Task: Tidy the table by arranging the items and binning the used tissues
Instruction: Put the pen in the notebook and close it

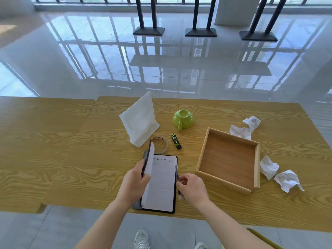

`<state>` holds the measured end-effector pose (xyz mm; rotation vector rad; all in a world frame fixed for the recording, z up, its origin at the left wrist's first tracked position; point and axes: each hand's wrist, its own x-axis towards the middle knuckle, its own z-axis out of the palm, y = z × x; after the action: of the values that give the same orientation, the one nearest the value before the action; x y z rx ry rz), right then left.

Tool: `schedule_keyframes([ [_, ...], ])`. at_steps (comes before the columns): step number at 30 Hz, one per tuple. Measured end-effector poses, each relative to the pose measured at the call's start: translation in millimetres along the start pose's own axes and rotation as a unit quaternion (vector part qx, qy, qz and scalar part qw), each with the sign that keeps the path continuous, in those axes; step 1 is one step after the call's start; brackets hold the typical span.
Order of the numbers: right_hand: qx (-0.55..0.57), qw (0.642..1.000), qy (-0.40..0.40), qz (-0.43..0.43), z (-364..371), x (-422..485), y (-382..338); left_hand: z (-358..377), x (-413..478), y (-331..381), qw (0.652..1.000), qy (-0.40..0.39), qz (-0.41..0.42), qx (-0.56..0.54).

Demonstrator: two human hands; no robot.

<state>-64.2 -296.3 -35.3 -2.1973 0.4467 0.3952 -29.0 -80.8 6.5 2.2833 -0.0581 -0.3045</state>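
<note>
A black notebook [162,187] lies open near the table's front edge. My left hand [133,186] grips its raised left cover and pages, which stand nearly upright. My right hand [193,190] pinches a dark pen [176,172] lying along the notebook's right edge. Crumpled white tissues lie to the right: two [245,127] behind the empty wooden tray [257,159], and two [280,175] beside its right wall.
Behind the notebook are a roll of clear tape [160,145], a green-black glue stick [176,141], an upturned green cup [183,119] and a white folded stand [139,123]. The wooden table [89,159] meets a second one on the left. No bin is in view.
</note>
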Motion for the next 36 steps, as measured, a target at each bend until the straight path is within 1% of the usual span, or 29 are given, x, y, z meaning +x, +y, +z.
schedule_keyframes([
  [4, 0.081, 0.995, -0.053, 0.024, 15, 4, -26, -30, -6, -11, 0.996, 0.025, -0.027, -0.085],
  [7, 0.082, 0.992, -0.092, 0.029, 32, 8, -48, -41, -14, -17, 0.987, 0.037, -0.050, -0.151],
  [9, 0.068, 0.992, -0.103, 0.031, 46, 11, -58, -46, -17, -21, 0.983, 0.036, -0.056, -0.170],
  [12, 0.037, 0.993, -0.107, 0.036, 65, 14, -66, -51, -17, -27, 0.983, 0.035, -0.055, -0.173],
  [16, 0.033, 0.992, -0.115, 0.030, 83, 17, -66, -51, -18, -29, 0.982, 0.036, -0.062, -0.177],
  [21, 0.001, 0.995, -0.099, -0.031, 94, 22, -64, -48, -18, -32, 0.982, 0.042, -0.065, -0.173],
  [23, 0.031, 0.990, -0.133, -0.036, 96, 23, -63, -47, -18, -32, 0.982, 0.046, -0.063, -0.170],
  [25, 0.099, 0.982, -0.161, -0.004, 96, 23, -62, -44, -18, -30, 0.983, 0.046, -0.063, -0.166],
  [28, 0.199, 0.968, -0.143, 0.048, 89, 23, -56, -38, -16, -26, 0.985, 0.048, -0.063, -0.156],
  [30, 0.241, 0.960, -0.123, 0.066, 79, 23, -50, -34, -15, -22, 0.986, 0.053, -0.060, -0.146],
  [34, 0.241, 0.966, -0.066, 0.061, 53, 21, -29, -23, -13, -11, 0.991, 0.055, -0.052, -0.106],
  [36, 0.208, 0.976, -0.024, 0.058, 40, 20, -18, -15, -12, -2, 0.995, 0.059, -0.047, -0.070],
])
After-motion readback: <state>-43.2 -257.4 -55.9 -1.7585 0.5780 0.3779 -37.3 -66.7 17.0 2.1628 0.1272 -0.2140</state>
